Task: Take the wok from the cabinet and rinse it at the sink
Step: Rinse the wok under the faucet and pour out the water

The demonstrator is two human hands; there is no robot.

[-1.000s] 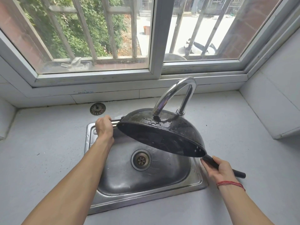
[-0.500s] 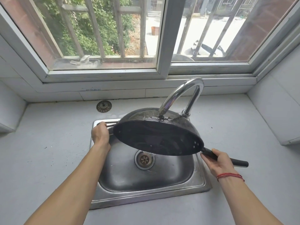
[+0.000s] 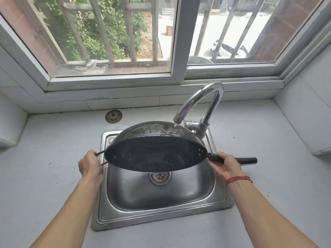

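A black wok [image 3: 154, 153] hangs over the steel sink [image 3: 161, 217], tipped so its inside faces me and its wet underside faces the window. Water runs from the chrome tap [image 3: 198, 102] onto the wok's back near the right rim. My left hand [image 3: 90, 164] grips the wire loop handle at the wok's left. My right hand [image 3: 226, 166] grips the long black handle at its right, and a red string is tied round that wrist. A thin stream falls from the wok's lower edge toward the drain [image 3: 160, 177].
A round metal strainer plug [image 3: 113, 116] lies on the grey counter [image 3: 53, 176] behind the sink's left corner. Tiled walls close in the counter on both sides. A barred window [image 3: 175, 38] runs along the back above a white sill.
The wok has turned from hollow-down to hollow toward me and levelled out. Both hands have come lower and nearer to me, still holding their handles. Water keeps running.
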